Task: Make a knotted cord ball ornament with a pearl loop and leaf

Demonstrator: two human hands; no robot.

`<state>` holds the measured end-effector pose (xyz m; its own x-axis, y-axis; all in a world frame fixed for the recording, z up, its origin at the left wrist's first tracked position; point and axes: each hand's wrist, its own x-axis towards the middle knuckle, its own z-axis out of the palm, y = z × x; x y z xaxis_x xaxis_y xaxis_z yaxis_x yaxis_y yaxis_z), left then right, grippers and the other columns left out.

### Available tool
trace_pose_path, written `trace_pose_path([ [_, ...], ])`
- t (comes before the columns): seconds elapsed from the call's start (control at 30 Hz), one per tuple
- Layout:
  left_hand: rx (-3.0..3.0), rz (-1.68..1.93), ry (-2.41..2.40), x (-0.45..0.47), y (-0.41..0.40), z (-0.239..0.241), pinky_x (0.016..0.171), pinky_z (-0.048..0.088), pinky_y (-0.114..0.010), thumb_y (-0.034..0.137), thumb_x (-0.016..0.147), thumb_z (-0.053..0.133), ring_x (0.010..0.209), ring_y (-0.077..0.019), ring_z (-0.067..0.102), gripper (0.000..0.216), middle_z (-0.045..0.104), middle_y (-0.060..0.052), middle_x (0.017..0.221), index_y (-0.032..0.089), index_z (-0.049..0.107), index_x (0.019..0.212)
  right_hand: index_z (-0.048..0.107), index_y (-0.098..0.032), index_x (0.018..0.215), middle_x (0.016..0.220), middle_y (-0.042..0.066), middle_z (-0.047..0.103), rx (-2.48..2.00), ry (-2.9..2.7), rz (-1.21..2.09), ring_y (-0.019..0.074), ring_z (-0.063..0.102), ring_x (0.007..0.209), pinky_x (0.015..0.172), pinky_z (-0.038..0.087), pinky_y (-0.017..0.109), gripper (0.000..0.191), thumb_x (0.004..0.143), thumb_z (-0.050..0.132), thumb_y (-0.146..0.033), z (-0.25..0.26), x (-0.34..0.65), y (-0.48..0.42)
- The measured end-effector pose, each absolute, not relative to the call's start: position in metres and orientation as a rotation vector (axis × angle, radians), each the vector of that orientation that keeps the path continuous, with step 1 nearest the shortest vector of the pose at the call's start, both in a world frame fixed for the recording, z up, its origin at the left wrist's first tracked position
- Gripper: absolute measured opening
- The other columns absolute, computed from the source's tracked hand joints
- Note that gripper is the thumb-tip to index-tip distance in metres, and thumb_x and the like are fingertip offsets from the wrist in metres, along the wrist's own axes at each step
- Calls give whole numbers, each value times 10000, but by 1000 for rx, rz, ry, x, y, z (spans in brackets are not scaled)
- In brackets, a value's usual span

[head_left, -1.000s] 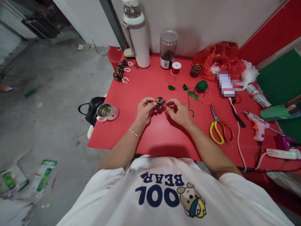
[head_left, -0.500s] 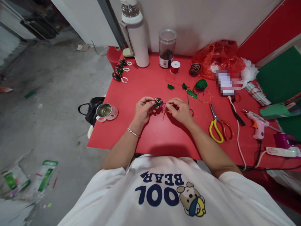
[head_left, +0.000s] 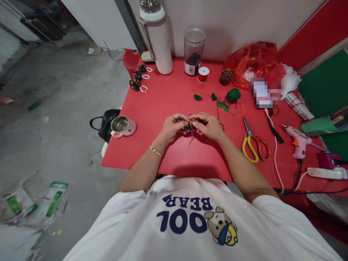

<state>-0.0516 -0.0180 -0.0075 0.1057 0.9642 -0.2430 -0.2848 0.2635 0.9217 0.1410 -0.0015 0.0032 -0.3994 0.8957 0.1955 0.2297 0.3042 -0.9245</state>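
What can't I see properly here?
Head view: yarn piece, partly hidden by left hand and right hand.
Head view: phone screen, blurred by mosaic squares.
Head view: top of white bottle, cut off by upper edge.
Head view: contents of red bag, mostly hidden by plastic.

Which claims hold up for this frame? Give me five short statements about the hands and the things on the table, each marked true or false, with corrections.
1. The left hand and the right hand are both at the multicoloured yarn piece. True.
2. The scissors lie to the left of the left hand. False: they lie to the right of the right hand.
3. The red spool stands close to the clear-sided jar. True.
4. The bracelet is on the right wrist. False: it is on the left wrist.
5. The mug is covered by a lid. False: its top is open.
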Motion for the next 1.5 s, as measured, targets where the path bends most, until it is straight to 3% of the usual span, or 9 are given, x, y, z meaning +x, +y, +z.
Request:
trace_pose_path([
  [0.1,839,1074,1056,-52,-18,-8,430,536,-222,262,559,874,488,-101,598,317,673,10,654,153,693,795,809,-200,1038,788,-8,652,-1013,-1801,1202,124,560,664,652,454,275,289,819,621,-218,2,140,-2],
  [0.3,777,1087,1046,-53,-19,-8,425,483,-210,260,584,849,454,-84,560,273,665,6,648,159,696,786,749,-206,823,753,17,684,-1174,-1656,1091,163,592,706,663,491,297,126,804,642,-270,-9,147,8],
  [0.47,767,1113,1064,-55,-18,-8,436,490,-215,272,596,852,480,-92,579,273,683,-10,688,155,698,789,766,-227,1025,850,7,665,-1310,-1463,898,145,559,696,683,503,303,247,811,657,-289,-15,155,19],
  [0.6,807,1090,1057,-54,-18,-11,426,508,-221,274,602,880,482,-99,587,294,676,-3,678,155,699,801,796,-228,934,822,27,690,-1148,-1591,1121,164,609,738,706,505,317,230,886,711,-436,-3,147,8],
  [0.77,874,1048,1018,-51,-19,-13,396,495,-203,260,621,898,460,-89,566,308,640,15,641,146,688,815,782,-209,795,742,18,689,-1063,-1666,1274,147,587,679,676,483,307,238,848,770,-441,4,135,-3],
  [0.93,822,930,915,-49,-22,-11,448,582,-245,294,663,909,510,-137,671,375,693,3,728,160,662,911,737,-212,792,730,1,685,-1066,-1464,1472,136,575,667,657,498,290,304,827,786,-510,-1,131,-4],
  [1.07,804,882,847,-47,-26,-11,445,579,-245,282,661,939,503,-143,677,396,697,-1,726,162,652,906,690,-218,772,708,-23,631,-1074,-1353,1429,116,533,647,637,475,271,351,800,813,-545,-6,129,-1],
  [1.23,811,854,843,-46,-28,-14,437,541,-204,279,663,960,481,-113,651,390,714,-16,719,149,678,899,603,-247,784,553,-89,449,-1095,-1148,1424,90,382,499,493,358,237,425,816,816,-613,-11,130,6],
  [1.5,847,865,839,-46,-27,-14,414,554,-217,314,652,979,471,-115,645,456,710,-6,758,166,643,921,515,-265,904,680,-64,698,-1035,-1021,1588,55,452,409,369,253,190,553,809,806,-726,-9,126,5],
])
